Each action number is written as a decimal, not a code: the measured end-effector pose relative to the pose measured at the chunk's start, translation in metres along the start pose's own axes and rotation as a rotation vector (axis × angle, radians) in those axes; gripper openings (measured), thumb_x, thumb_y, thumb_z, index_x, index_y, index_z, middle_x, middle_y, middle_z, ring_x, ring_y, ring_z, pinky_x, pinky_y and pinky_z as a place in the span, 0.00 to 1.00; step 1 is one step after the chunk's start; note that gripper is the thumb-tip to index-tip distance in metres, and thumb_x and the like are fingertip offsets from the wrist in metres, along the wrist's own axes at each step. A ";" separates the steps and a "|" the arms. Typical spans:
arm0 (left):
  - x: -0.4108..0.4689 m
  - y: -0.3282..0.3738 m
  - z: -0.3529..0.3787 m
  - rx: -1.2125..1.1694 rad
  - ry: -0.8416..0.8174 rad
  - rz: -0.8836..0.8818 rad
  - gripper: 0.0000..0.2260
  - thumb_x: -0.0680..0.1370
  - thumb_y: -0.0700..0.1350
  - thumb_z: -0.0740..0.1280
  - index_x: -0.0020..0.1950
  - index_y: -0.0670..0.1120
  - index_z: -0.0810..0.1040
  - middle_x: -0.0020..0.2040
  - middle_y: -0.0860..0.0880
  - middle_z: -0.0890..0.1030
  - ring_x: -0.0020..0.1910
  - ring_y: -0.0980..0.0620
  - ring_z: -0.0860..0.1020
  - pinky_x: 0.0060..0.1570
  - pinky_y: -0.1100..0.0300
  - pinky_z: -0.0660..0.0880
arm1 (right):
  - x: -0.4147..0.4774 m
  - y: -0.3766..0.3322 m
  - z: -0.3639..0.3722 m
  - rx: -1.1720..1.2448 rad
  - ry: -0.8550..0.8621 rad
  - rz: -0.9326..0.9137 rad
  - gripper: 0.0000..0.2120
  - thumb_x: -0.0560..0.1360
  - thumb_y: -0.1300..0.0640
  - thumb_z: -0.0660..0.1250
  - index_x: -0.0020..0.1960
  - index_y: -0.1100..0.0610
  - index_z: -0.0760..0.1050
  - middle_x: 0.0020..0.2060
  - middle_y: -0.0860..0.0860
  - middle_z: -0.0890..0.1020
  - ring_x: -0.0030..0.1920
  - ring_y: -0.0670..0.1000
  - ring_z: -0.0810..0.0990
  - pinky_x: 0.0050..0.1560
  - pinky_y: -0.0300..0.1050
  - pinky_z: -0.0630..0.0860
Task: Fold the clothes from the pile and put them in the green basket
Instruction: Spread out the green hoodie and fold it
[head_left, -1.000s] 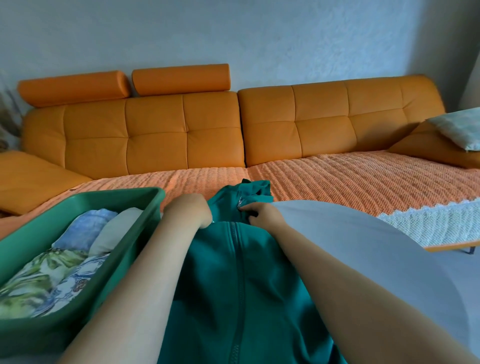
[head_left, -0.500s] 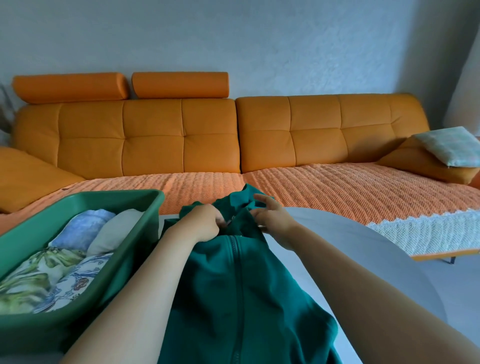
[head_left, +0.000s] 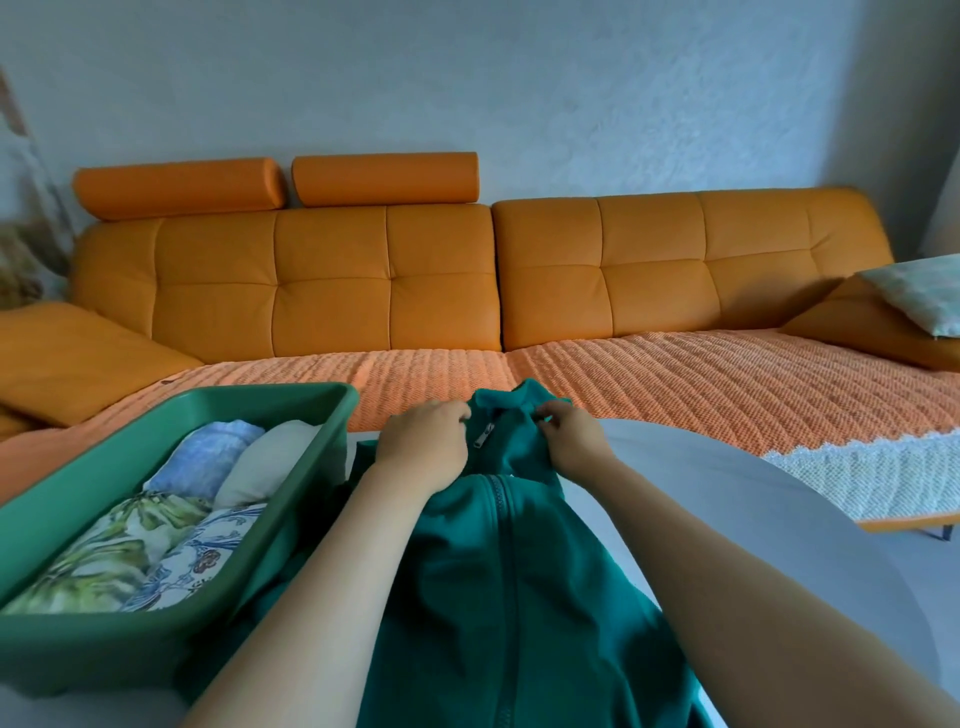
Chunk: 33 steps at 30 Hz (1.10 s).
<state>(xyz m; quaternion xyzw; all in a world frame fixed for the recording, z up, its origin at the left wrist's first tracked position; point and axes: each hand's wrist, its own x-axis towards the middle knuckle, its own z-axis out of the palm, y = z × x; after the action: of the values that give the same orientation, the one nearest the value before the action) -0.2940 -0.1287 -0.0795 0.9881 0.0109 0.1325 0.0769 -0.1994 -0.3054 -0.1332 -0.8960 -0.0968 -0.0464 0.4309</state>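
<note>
Grey wall, orange sofa (head_left: 332, 291) at the back, round grey table (head_left: 779, 519) in front. Teal zip jacket (head_left: 498, 597) lies front-up on the table, collar (head_left: 511, 410) at the far end, hem out of frame. Left hand (head_left: 423, 441) and right hand (head_left: 571, 441) are both at the collar, fingers curled, pinching fabric either side of the zipper pull (head_left: 482, 440). Green basket (head_left: 104, 644) sits just beside the jacket on the left and holds folded clothes (head_left: 156, 545). Judgement: soft, light, not slippery, sags wherever unsupported. The zip is the only stiff line, so fold beside it. Best holds: collar corners, shoulders, then hem.
</note>
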 end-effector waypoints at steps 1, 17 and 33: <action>0.003 0.003 -0.003 -0.068 0.049 0.005 0.17 0.84 0.50 0.55 0.73 0.53 0.69 0.69 0.51 0.74 0.63 0.47 0.74 0.57 0.50 0.74 | 0.000 -0.007 -0.007 0.060 0.068 -0.029 0.09 0.82 0.59 0.60 0.57 0.54 0.78 0.44 0.52 0.81 0.43 0.53 0.78 0.40 0.45 0.72; -0.022 -0.014 -0.039 -0.453 0.050 -0.479 0.13 0.73 0.42 0.58 0.56 0.42 0.75 0.47 0.45 0.80 0.42 0.45 0.79 0.34 0.56 0.72 | -0.019 -0.041 -0.010 0.319 -0.245 -0.186 0.13 0.77 0.69 0.67 0.52 0.53 0.68 0.56 0.52 0.83 0.61 0.52 0.81 0.62 0.53 0.78; -0.007 -0.010 -0.020 0.024 -0.115 0.003 0.20 0.82 0.45 0.55 0.70 0.59 0.74 0.73 0.53 0.71 0.68 0.48 0.72 0.62 0.52 0.70 | 0.020 -0.036 0.022 -0.427 -0.214 -0.127 0.13 0.82 0.56 0.60 0.64 0.57 0.78 0.56 0.56 0.83 0.55 0.57 0.81 0.53 0.47 0.75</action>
<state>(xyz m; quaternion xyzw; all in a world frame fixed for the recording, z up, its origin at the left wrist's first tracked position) -0.3063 -0.1161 -0.0635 0.9950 0.0065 0.0755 0.0651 -0.1878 -0.2636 -0.1168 -0.9587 -0.1861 0.0022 0.2153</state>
